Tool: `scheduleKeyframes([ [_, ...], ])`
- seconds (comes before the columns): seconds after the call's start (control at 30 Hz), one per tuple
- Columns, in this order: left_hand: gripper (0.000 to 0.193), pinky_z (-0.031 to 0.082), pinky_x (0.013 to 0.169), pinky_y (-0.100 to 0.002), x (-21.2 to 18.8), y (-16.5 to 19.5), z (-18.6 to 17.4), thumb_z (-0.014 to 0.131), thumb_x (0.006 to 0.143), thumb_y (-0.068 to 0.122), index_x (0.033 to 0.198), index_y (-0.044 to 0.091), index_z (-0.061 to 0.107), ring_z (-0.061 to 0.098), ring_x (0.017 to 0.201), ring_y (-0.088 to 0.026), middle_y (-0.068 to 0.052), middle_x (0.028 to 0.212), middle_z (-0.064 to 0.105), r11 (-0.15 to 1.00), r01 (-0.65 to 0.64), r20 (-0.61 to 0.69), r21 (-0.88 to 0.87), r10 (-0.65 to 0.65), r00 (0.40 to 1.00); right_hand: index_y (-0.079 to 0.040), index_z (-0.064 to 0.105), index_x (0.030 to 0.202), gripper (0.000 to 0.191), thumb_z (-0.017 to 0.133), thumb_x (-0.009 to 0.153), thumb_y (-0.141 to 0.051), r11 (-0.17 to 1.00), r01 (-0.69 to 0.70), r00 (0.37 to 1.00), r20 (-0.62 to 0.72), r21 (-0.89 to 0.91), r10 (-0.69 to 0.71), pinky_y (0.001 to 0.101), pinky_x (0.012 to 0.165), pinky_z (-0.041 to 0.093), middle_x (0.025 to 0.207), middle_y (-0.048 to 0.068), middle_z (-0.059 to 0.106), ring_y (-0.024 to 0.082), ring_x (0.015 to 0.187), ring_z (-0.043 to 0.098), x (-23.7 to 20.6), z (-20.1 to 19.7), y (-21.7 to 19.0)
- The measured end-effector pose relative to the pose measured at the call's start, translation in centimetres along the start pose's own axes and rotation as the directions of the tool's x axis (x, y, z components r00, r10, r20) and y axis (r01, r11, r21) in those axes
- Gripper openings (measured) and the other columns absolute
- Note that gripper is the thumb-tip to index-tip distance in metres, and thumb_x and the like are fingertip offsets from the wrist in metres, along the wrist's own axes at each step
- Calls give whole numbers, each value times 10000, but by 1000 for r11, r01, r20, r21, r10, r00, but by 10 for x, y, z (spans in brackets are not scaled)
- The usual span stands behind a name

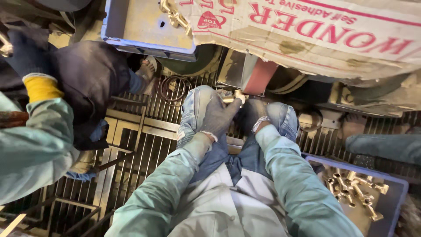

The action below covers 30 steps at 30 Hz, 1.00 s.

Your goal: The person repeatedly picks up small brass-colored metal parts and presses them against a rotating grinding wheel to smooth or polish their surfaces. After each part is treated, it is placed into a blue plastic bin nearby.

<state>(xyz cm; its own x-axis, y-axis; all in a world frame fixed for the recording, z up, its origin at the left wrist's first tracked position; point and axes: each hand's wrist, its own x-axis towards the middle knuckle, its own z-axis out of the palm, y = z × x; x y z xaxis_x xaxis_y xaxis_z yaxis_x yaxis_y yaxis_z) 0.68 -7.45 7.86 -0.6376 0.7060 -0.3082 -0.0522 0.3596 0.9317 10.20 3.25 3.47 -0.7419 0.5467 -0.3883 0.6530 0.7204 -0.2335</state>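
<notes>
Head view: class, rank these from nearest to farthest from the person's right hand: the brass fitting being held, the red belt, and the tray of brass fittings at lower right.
1. Brass fitting, at the right hand.
2. Red belt, just above.
3. Tray of brass fittings, far lower right.

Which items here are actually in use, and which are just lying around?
In use:
left hand and right hand, both gloved, on a brass fitting
red sanding belt just beyond the fitting
blue tray of brass fittings by the right knee

Lying about:
cardboard sheet
upper blue tray
wire coil on the floor grating
co-worker's sleeve
</notes>
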Motion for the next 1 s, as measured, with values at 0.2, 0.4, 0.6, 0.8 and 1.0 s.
scheduleKeyframes([
  [0.2, 417, 439, 599, -311, -43, -10, -48, 717, 913, 177, 1281, 63, 559, 545, 718, -122, -9, 892, 595, 879, 187, 275, -439, -67, 959, -69, 612, 1236, 358, 550, 911, -207, 797, 237, 947, -317, 556, -60, 312, 757, 566, 1058, 102, 690, 191, 863, 677, -76, -17, 13],
  [0.4, 306, 540, 646, -327, -25, -20, -44, 549, 990, 354, 1139, 86, 548, 589, 700, -136, -36, 845, 606, 751, 388, 505, -535, -85, 859, -35, 621, 1231, 275, 433, 1079, -167, 24, 169, 980, -171, 985, 102, 260, 665, 507, 901, 65, 649, 120, 716, 591, -101, -16, 52],
  [0.6, 377, 504, 549, -364, 32, -22, 25, 502, 1032, 471, 1025, 105, 594, 568, 562, -175, -48, 706, 596, 654, 538, 449, -532, -321, 834, -36, 633, 1168, 228, 494, 1062, -183, 307, 205, 904, -299, 930, 304, 278, 652, 523, 851, 52, 650, 135, 700, 631, -97, 0, 72],
  [0.8, 429, 472, 488, -350, 58, -26, 46, 429, 1018, 516, 960, 132, 611, 513, 504, -163, -30, 636, 544, 642, 590, 419, -490, -420, 805, -36, 642, 1133, 217, 517, 1022, -175, 300, 139, 852, -268, 944, 449, 296, 657, 586, 934, 41, 670, 145, 766, 686, -84, 7, 70],
  [1.0, 375, 373, 455, -343, 69, -30, 40, 457, 1038, 472, 906, 140, 571, 447, 489, -150, -4, 618, 470, 563, 565, 443, -603, -352, 824, -52, 638, 1138, 209, 515, 1023, -176, 363, 109, 864, -268, 926, 427, 303, 660, 588, 912, 73, 669, 164, 753, 691, -72, 8, 64],
])
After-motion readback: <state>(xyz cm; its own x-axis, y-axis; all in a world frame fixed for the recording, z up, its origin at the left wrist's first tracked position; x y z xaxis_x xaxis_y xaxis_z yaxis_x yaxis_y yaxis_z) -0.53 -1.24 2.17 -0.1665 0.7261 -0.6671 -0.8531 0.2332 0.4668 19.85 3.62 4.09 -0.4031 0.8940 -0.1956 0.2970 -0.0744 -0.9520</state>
